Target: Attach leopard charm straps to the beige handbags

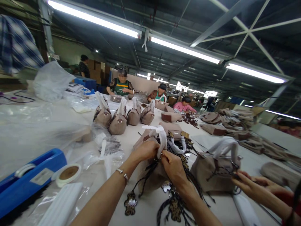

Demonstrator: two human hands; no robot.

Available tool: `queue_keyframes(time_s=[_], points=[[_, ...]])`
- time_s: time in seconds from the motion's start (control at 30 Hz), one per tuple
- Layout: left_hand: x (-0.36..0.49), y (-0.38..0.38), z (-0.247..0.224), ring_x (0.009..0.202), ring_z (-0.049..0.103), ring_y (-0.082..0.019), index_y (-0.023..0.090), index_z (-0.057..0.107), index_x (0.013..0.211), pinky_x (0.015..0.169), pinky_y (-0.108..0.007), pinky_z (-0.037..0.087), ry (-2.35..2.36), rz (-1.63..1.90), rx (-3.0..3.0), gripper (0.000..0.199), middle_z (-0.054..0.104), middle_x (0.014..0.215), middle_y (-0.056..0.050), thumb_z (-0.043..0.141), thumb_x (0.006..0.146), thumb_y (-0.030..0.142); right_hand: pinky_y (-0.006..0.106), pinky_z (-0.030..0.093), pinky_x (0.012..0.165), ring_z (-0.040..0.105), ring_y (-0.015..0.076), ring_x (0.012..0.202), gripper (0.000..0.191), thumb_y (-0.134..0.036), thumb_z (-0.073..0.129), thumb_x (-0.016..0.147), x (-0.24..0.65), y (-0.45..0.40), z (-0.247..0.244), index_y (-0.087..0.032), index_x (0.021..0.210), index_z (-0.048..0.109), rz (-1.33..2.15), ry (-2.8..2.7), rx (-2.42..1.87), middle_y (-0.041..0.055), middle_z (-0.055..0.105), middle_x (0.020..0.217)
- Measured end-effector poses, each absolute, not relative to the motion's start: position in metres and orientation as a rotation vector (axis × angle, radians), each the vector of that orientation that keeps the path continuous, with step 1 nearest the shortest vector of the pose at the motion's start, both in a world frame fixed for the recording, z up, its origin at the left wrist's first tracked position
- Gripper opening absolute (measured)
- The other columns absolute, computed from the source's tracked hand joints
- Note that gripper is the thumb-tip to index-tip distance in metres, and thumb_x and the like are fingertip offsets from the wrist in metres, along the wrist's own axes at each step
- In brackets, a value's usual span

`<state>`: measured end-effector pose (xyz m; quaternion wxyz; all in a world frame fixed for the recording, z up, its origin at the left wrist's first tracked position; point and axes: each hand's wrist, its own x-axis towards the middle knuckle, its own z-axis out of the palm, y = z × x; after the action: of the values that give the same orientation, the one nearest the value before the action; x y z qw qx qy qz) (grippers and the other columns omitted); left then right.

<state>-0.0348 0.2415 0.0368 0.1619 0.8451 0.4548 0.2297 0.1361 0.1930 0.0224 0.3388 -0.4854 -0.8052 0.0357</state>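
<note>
A taupe handbag [150, 175] stands right in front of me, its handle [162, 138] wrapped in white material. My left hand [148, 150] is closed at the base of that handle, on its left side. My right hand [172, 164] pinches the same spot from the right, fingertips almost meeting the left ones. The fingertips are partly hidden, so the small part between them is not clear. A black braided cord [147, 175] hangs down the bag's front. On the table to its left lies a leopard-print bear charm [130, 204]; a second bear charm [175, 208] lies below my right wrist.
At right, a co-worker's hands [249, 180] work on another taupe bag [213, 172]. Several finished-looking bags [118, 122] stand in a row ahead. A blue tape dispenser [53, 160] and a tape roll [68, 174] lie at left. Bag pieces [235, 119] are piled at right.
</note>
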Motion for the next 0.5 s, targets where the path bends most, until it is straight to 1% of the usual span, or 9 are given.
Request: queue_keyframes(time_s=[0.07,0.17,0.23,0.4,0.5], points=[[-0.036,0.241,0.036,0.076,0.064,-0.019,0.018,0.072,0.083,0.069,-0.025,0.047,1.249,0.691,2.411,0.022,0.073,0.083,-0.007,0.052,0.076,0.018,0.026,0.041,0.069,0.062,0.0174,0.072,0.026,-0.019,0.042,0.09,0.136,0.193,0.024,-0.019,0.081,0.066,0.016,-2.113,-1.314,0.0039,0.069,0.078],[-0.036,0.239,0.031,0.07,0.063,-0.017,0.02,0.072,0.08,0.064,-0.024,0.045,1.229,0.742,2.385,0.02,0.072,0.077,-0.003,0.052,0.077,0.02,0.027,0.041,0.073,0.064,0.0191,0.08,0.024,-0.02,0.043,0.091,0.136,0.192,0.024,-0.018,0.086,0.067,-0.024,-2.124,-1.358,0.0067,0.071,0.086],[-0.037,0.239,0.028,0.07,0.063,-0.017,0.02,0.072,0.078,0.063,-0.024,0.044,1.228,0.764,2.368,0.019,0.072,0.075,-0.002,0.053,0.076,0.019,0.027,0.041,0.074,0.065,0.0194,0.082,0.024,-0.02,0.043,0.092,0.136,0.19,0.025,-0.018,0.087,0.067,-0.027,-2.142,-1.369,0.007,0.071,0.088],[-0.038,0.24,0.029,0.075,0.065,-0.018,0.021,0.073,0.08,0.067,-0.024,0.044,1.218,0.8,2.337,0.017,0.074,0.078,-0.003,0.057,0.074,0.016,0.028,0.041,0.075,0.065,0.0208,0.085,0.026,-0.018,0.042,0.091,0.134,0.189,0.032,-0.019,0.088,0.068,-0.018,-2.179,-1.423,0.0076,0.071,0.091],[-0.037,0.232,0.034,0.08,0.065,-0.018,0.021,0.072,0.083,0.072,-0.025,0.045,1.211,0.826,2.319,0.018,0.074,0.083,-0.003,0.056,0.076,0.015,0.029,0.041,0.074,0.064,0.0218,0.084,0.026,-0.017,0.041,0.09,0.134,0.187,0.035,-0.018,0.089,0.066,0.018,-2.149,-1.443,0.0087,0.071,0.089]])
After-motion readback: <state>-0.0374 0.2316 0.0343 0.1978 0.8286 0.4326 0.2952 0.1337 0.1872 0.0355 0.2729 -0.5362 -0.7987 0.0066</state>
